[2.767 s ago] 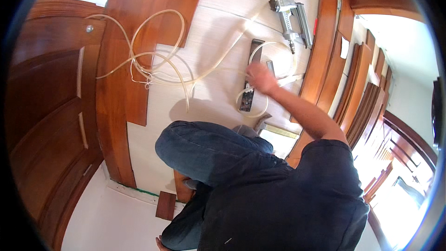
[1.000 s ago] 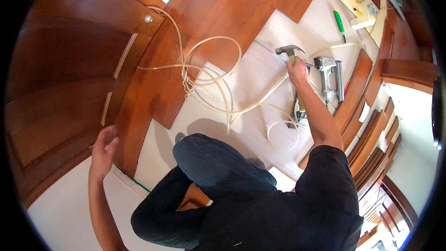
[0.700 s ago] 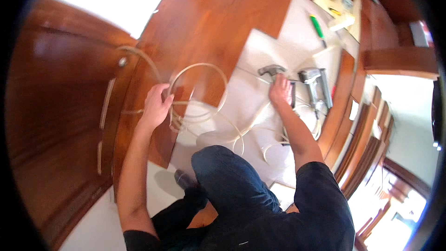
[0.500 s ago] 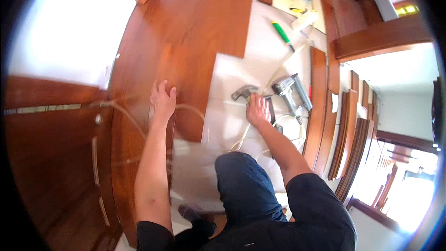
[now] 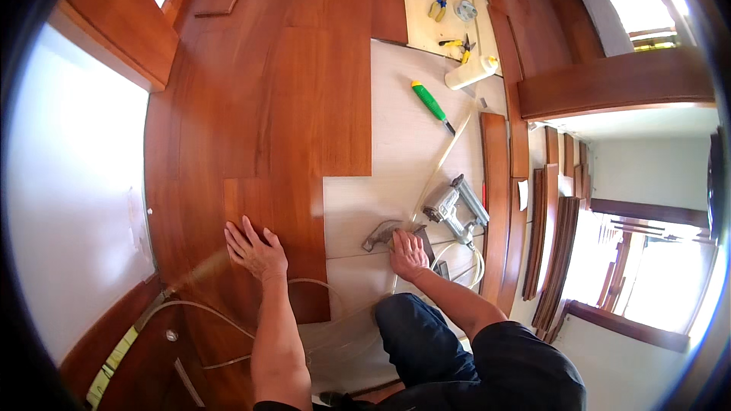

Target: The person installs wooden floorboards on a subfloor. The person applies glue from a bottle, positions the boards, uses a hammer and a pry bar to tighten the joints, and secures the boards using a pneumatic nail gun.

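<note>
My left hand [image 5: 259, 253] lies open, fingers spread, on the reddish-brown wooden floor planks [image 5: 297, 221]. A claw hammer [image 5: 378, 235] rests on the pale floor, its grey head showing to the left of my right hand [image 5: 410, 253]. The fingers of that hand are closed over the hammer near its head, covering part of it. Just beyond and to the right sits a silver nail gun [image 5: 451, 209] with a pale air hose [image 5: 478, 268] curling from it. Farther off is a green-handled tool [image 5: 431, 103] with a thin shaft.
A cream bottle [image 5: 472, 72], yellow-handled pliers [image 5: 461, 46] and blue-handled pliers [image 5: 438, 7] lie at the far end. Loose planks [image 5: 493, 205] line the right side. Another hose [image 5: 205, 306] crosses near the lower left. My bent knee [image 5: 419, 335] is close below my right hand.
The view has shifted, bringing more of the far floor in. My left hand has gone from partly curled to spread flat on the planks. My right hand stays at the hammer.
</note>
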Motion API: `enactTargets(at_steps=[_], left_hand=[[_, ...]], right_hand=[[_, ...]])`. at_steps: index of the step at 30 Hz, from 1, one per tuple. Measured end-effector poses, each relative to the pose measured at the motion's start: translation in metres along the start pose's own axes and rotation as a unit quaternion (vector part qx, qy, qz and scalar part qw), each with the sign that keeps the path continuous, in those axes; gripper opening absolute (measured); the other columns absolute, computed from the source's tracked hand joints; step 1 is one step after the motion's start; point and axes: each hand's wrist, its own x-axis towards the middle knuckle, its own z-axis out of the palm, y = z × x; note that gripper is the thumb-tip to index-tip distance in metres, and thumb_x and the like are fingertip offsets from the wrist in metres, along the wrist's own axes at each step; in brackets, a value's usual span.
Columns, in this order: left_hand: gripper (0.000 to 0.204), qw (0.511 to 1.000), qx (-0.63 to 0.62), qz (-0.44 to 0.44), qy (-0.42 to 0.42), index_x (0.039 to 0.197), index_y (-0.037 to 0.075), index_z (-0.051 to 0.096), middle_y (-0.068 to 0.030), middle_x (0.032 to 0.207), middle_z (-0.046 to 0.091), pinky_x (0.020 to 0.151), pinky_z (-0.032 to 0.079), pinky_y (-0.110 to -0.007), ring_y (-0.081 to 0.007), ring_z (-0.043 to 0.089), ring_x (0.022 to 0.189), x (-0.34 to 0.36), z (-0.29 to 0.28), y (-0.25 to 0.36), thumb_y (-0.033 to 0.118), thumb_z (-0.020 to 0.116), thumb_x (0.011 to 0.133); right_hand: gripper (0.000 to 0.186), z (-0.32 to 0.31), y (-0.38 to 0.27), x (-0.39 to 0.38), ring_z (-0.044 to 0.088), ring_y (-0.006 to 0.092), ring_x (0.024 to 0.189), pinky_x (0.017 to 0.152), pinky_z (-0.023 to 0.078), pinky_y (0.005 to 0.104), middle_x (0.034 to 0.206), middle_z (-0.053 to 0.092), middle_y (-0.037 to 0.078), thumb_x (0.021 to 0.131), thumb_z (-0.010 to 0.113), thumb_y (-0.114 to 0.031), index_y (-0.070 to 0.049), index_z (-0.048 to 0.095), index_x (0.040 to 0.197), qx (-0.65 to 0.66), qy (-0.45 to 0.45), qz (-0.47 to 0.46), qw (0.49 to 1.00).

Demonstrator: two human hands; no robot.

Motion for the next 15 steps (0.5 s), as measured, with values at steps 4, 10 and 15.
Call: enactTargets(at_steps=[4, 10, 15], left_hand=[[0.058, 1.000, 0.007, -0.003, -0.012, 0.155, 0.014, 0.038, -0.0183, 0.166, 0.023, 0.123, 0.019, -0.054, -0.0372, 0.021, 0.153, 0.002, 0.002, 0.000, 0.032, 0.052, 0.102], [0.058, 1.000, -0.007, 0.006, 0.007, 0.152, 0.014, 0.042, -0.0189, 0.165, 0.025, 0.120, 0.022, -0.058, -0.0391, 0.025, 0.151, 0.003, 0.010, 0.002, 0.034, 0.054, 0.099], [0.053, 1.000, -0.001, 0.006, 0.011, 0.149, 0.014, 0.046, -0.0201, 0.164, 0.028, 0.118, 0.025, -0.059, -0.0403, 0.029, 0.149, 0.003, 0.009, 0.008, 0.035, 0.048, 0.100]], right_hand=[[0.064, -0.007, 0.003, 0.003, 0.051, 0.0340, 0.122, 0.103, 0.041, 0.0490, 0.138, 0.051, 0.017, 0.079, 0.072, -0.021, 0.001, 0.052, 0.136, 0.003, 0.003, -0.008, 1.000], [0.058, -0.013, 0.013, 0.012, 0.051, 0.0322, 0.122, 0.104, 0.042, 0.0479, 0.140, 0.050, 0.016, 0.084, 0.065, -0.021, 0.000, 0.053, 0.136, 0.027, -0.025, 0.001, 0.999], [0.043, -0.082, 0.026, 0.064, 0.064, 0.0365, 0.106, 0.090, 0.052, 0.0512, 0.123, 0.062, 0.022, 0.085, 0.062, -0.018, 0.000, 0.063, 0.124, -0.016, -0.327, -0.063, 0.943]])
